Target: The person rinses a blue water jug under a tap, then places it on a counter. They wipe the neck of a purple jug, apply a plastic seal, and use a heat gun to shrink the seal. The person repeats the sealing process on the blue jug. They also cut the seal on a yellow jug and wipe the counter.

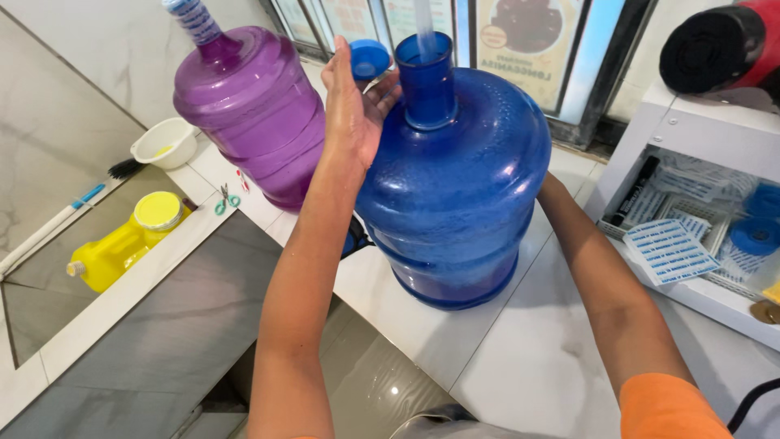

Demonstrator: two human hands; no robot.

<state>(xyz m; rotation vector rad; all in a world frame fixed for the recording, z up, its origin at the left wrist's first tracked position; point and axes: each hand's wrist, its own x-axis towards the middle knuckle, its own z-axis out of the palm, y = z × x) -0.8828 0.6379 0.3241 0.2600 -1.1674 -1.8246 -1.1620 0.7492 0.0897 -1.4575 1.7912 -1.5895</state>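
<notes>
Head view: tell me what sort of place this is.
Probably a water refilling station. A blue water jug stands on the tiled counter with a fill tube in its neck, a capped purple jug is beside it, and seal labels fill a shelf.

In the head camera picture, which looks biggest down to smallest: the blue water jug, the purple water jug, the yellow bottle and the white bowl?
1. Blue water jug, though it stands nearest the camera.
2. Purple water jug; it may really match the blue one, since it stands farther back.
3. Yellow bottle.
4. White bowl, only a little smaller-looking than the bottle.
</notes>
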